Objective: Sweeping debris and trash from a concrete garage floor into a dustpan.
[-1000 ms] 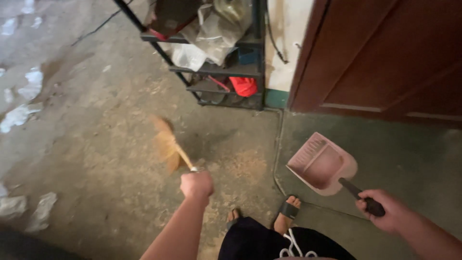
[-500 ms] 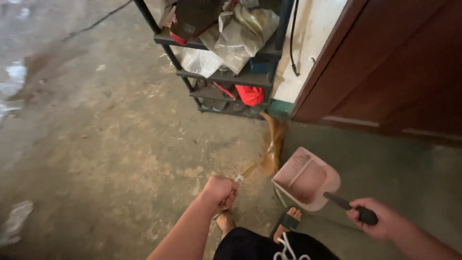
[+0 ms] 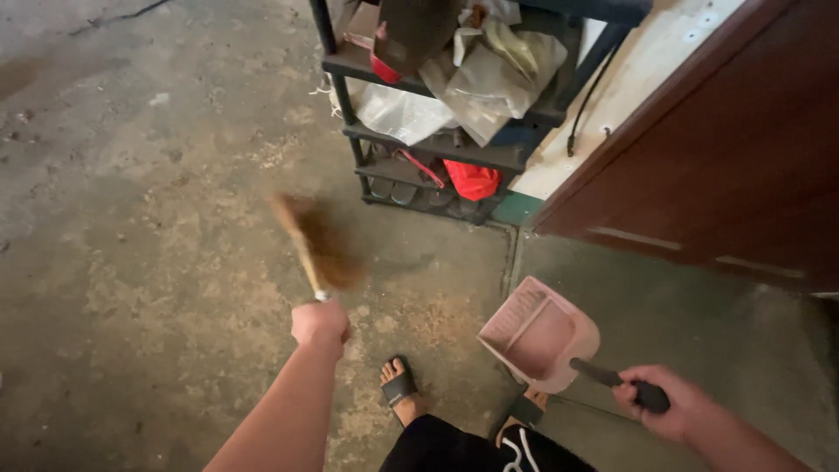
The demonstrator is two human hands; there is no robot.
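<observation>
Where the dark metal rack (image 3: 350, 131) stands against the pale wall (image 3: 629, 83), its lower shelves hold a red bag (image 3: 473, 179), clear plastic bags (image 3: 398, 109) and crumpled wrapping, and its foot bounds the working area at the top. To the right a brown wooden door (image 3: 734, 166) closes that side. A seam (image 3: 509, 262) in the floor runs down from the rack corner, dividing rough stained concrete floor (image 3: 149, 218) on the left from a smoother greenish slab (image 3: 699, 315) on the right. Open room lies to the left and toward the top left, where the concrete is wide and unobstructed by furniture.

Left hand (image 3: 321, 322): closed in a fist around the thin handle of a straw hand broom (image 3: 315, 245). The bristle head rises up and slightly left of the fist and is blurred; whether it touches the floor cannot be told.

Right hand (image 3: 666, 406): wrapped around the black handle of a pink dustpan (image 3: 537, 336). The pan extends up and left from that hand, its open mouth facing the seam and a patch of sandy dust (image 3: 437, 319). The pan sits near the floor; contact cannot be confirmed.

Broom head and dustpan are well apart, the dust patch between them. A sandalled foot (image 3: 399, 385) stands below, between the two hands.
</observation>
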